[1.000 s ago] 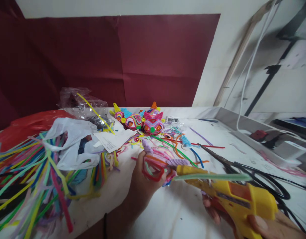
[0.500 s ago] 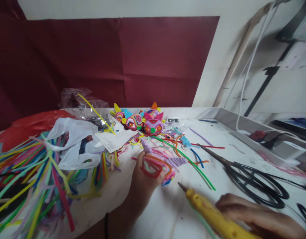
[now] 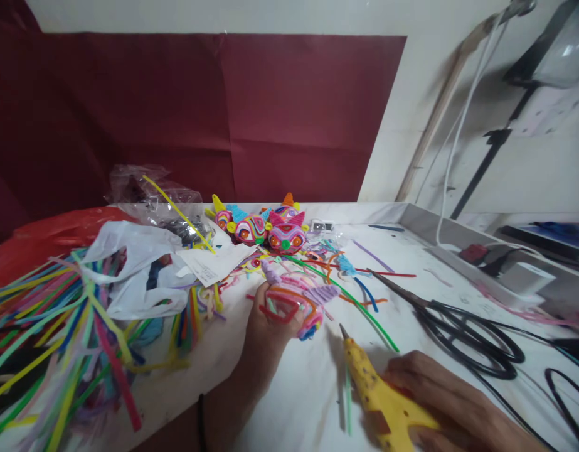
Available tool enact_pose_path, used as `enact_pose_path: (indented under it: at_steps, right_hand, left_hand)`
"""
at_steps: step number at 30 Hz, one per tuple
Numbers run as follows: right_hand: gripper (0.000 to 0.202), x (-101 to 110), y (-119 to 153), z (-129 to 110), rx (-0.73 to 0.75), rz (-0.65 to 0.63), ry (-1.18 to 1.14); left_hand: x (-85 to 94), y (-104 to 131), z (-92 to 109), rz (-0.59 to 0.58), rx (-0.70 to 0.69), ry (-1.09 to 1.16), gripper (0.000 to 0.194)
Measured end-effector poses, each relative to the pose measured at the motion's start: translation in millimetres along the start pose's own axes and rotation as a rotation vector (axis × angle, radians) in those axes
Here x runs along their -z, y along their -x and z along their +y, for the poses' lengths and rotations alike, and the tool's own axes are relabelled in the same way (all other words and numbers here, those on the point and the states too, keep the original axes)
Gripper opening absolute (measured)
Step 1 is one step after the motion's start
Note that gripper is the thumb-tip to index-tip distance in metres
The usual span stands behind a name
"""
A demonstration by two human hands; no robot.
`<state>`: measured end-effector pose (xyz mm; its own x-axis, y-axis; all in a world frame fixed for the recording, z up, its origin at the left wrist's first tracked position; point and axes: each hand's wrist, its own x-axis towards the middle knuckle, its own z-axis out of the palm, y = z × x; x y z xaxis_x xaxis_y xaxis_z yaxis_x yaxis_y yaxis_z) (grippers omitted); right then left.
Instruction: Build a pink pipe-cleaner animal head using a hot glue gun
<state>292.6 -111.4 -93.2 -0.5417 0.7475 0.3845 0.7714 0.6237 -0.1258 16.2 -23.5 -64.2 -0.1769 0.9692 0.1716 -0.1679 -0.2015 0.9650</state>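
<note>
My left hand (image 3: 265,333) is closed around a pipe-cleaner animal head (image 3: 302,295) in pink, orange and lilac, just below the middle of the head view. Two lilac pointed ears stand up from it, and a red pipe-cleaner outline shows by my thumb. At the lower right, my right hand (image 3: 451,395) is closed on a yellow glue gun (image 3: 381,395). The gun's dark nozzle points up and away, apart from the head and a little to its lower right. My right fingertips are partly hidden behind the gun. A pale green strip (image 3: 348,402) lies beside the gun.
Finished pipe-cleaner heads (image 3: 286,235) sit at the back. Bundled pipe cleaners (image 3: 86,339) and a white plastic bag (image 3: 143,251) fill the left. Large black scissors (image 3: 463,326) lie at right, near cables and a power strip (image 3: 500,289). A green pipe cleaner (image 3: 359,307) crosses the table.
The glue gun has swung to a steeper angle, its body shifting left, and my right hand has moved left with it. The pipe-cleaner head stays in my left hand. The whole view has shifted slightly.
</note>
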Motion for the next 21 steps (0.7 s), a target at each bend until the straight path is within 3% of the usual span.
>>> enact_pose_path:
  at_steps: [4,8,12,15,21]
  right_hand:
    - [0.042,16,-26,-20,0.031,0.044,0.052]
    - [0.034,28,-59,-56,0.079,0.316,-0.013]
    - [0.040,19,-86,-87,0.066,0.325,-0.020]
    - [0.043,6,-97,-95,0.068,0.347,-0.004]
    - [0.050,-7,-102,-90,0.105,0.387,0.036]
  left_hand:
    - [-4.0,0,-5,0.075,-0.019,-0.004,0.053]
    - [-4.7,-1,-6,0.065,-0.043,-0.078,0.053]
    - [-1.9,1,-1,0.025,-0.035,-0.120,0.056]
    - [-0.7,3,4,0.018,-0.020,-0.136,0.055]
    - [-1.9,5,8,-0.029,-0.037,-0.147,0.049]
